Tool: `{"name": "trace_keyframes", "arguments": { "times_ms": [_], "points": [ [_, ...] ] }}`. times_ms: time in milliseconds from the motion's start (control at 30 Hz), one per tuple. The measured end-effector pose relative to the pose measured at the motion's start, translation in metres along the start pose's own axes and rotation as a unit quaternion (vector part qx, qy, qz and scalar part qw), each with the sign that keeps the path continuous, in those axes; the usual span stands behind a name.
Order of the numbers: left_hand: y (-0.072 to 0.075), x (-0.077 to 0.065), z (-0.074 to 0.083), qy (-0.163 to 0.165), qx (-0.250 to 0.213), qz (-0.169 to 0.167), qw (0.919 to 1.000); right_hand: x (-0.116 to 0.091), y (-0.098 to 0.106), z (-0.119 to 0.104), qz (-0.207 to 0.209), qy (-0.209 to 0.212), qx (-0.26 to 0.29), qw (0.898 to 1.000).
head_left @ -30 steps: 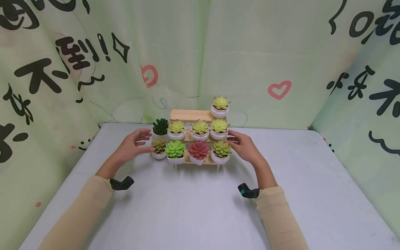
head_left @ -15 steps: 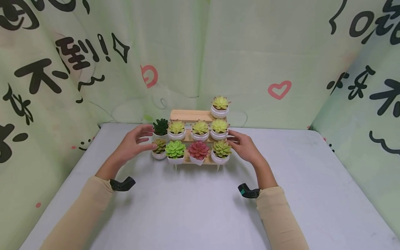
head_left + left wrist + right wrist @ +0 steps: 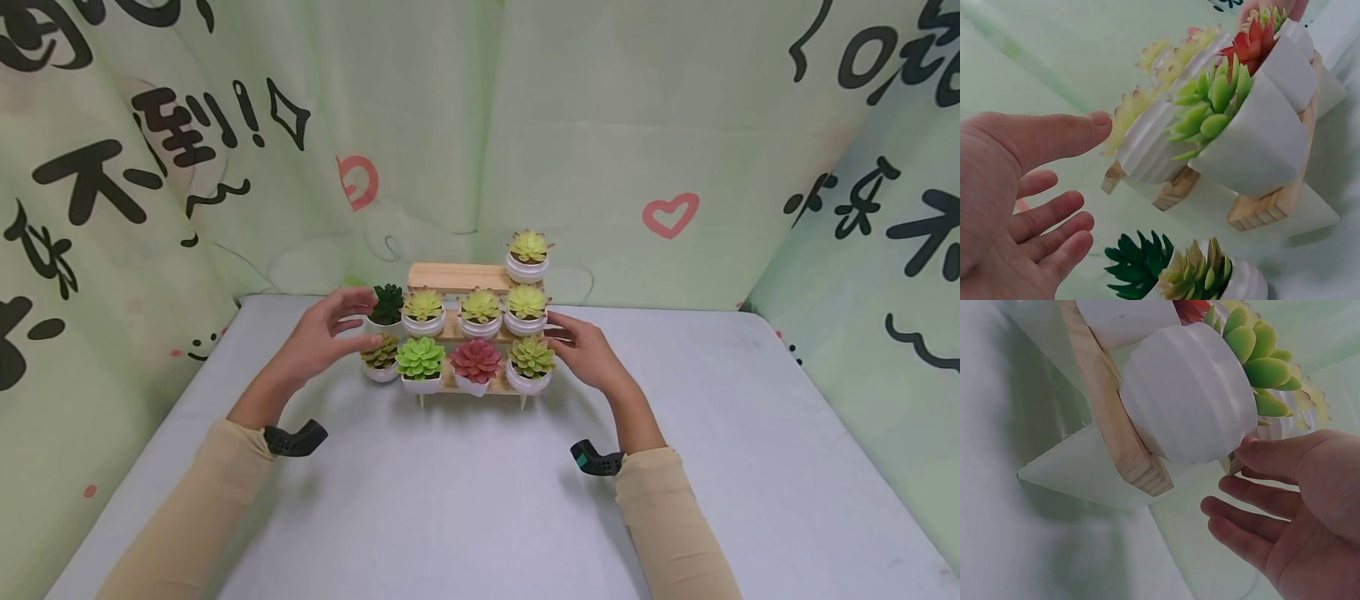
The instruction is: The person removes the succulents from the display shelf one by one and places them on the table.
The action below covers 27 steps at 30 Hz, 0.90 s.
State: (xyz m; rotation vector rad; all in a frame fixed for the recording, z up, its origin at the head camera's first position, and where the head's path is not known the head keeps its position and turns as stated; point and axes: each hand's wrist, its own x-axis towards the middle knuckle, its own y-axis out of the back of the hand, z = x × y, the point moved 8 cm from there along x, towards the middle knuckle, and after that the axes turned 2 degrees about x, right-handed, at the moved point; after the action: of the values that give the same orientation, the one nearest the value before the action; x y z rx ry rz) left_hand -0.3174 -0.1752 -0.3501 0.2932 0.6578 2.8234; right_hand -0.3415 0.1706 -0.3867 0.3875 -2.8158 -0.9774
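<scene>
A tiered wooden plant stand (image 3: 453, 277) holds potted succulents: yellow-green ones (image 3: 480, 306) on its upper steps, a bright green one (image 3: 421, 357), a red one (image 3: 476, 358) and another green one (image 3: 532, 357) on the lowest. Left of it, a dark green succulent (image 3: 386, 306) and a brownish-green succulent (image 3: 381, 351) stand on the table. Close beside these two, my left hand (image 3: 322, 337) has its fingers spread apart and holds nothing. My right hand (image 3: 588, 350) pinches the right end of the stand's middle step between thumb and fingers, the thumb tip close to a white pot (image 3: 1191, 394).
The white-covered table (image 3: 465, 500) meets a printed pale green curtain (image 3: 585, 125) at its back and sides. A single yellow-green succulent (image 3: 528, 257) tops the right end of the highest step.
My left hand has moved slightly right and up, its fingers nearer the dark green succulent and its thumb over the brownish-green one. My right hand and the stand stay put.
</scene>
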Motion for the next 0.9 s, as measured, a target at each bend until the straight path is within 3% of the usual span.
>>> {"name": "trace_keyframes", "arguments": {
  "times_ms": [900],
  "points": [
    [-0.013,0.017,0.036,-0.040,0.013,-0.019,0.9989,0.000,0.000,-0.001,-0.003,-0.001,0.001,1.000]
  ]
}}
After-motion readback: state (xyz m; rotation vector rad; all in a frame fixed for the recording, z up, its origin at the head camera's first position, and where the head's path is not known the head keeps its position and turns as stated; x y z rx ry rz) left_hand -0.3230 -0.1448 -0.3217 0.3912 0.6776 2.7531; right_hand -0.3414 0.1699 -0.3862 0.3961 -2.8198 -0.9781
